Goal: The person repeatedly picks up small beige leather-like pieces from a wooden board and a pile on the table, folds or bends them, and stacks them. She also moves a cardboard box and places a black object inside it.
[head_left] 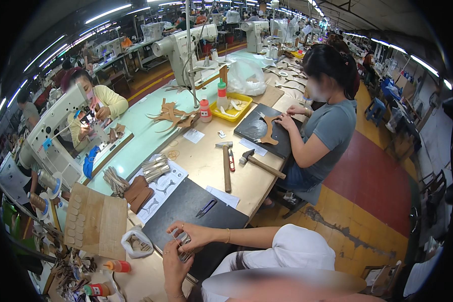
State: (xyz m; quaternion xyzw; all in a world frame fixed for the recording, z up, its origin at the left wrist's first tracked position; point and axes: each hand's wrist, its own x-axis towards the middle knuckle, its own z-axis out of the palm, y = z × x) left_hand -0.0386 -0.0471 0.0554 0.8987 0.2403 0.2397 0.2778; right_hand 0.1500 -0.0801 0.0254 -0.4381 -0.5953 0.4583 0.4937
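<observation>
Over the near left edge of a black mat (161,216), my two hands meet around a small bundle of thin greyish-beige strips (185,240). My left hand (174,268) comes up from the lower edge with its fingers curled against the bundle. From the right, my right hand (196,235), a bracelet at the wrist, grips the same bundle from above. The fingers partly cover the strips, so their exact shape is hard to make out. Dark thread snips (206,208) lie on the mat, and a white bag of small pieces (137,243) stands left of my hands.
Brown pieces (138,193) and strip bundles (156,167) lie on a patterned sheet beyond the mat. Two hammers (227,171) (261,165) lie farther off. A wooden board (105,221) and glue bottles (118,266) are leftward. A co-worker (327,121) sits right, another (103,103) across.
</observation>
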